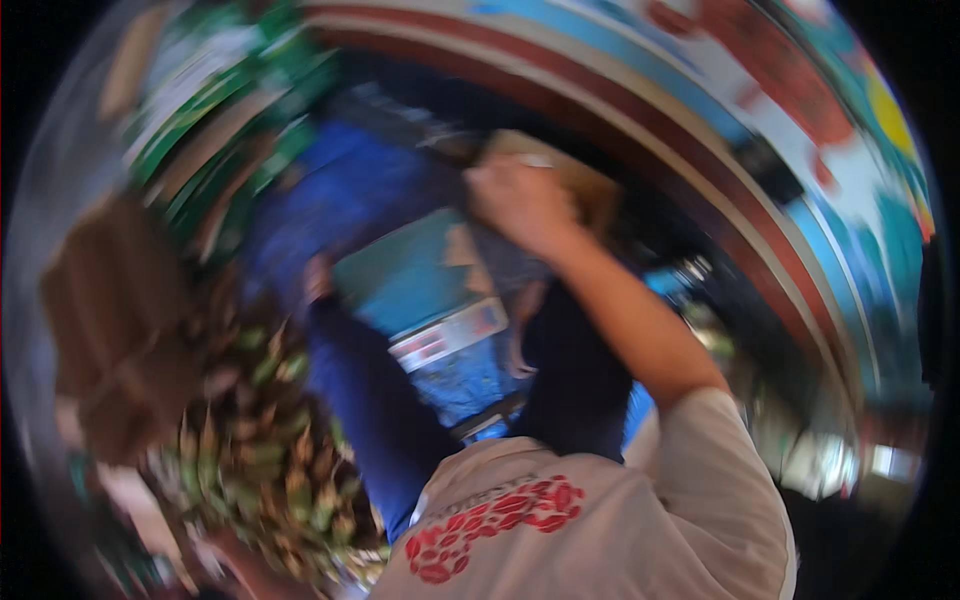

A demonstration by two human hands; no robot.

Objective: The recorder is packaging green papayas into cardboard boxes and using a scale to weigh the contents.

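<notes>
cardboard box [588, 188] beyond teal slab [395, 275]: apparently handling it with curled right hand [517, 205], left hand [217, 548] blurred, lower left of slab, cannot tell either grip, needing steadiness next.

Blurred tan cardboard box [595, 190] at the right hand [520, 205], loose green-and-brown heap [265, 470] beside the left hand [218, 553].

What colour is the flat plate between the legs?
The flat plate is blue-green, best seen in the head view.
</notes>
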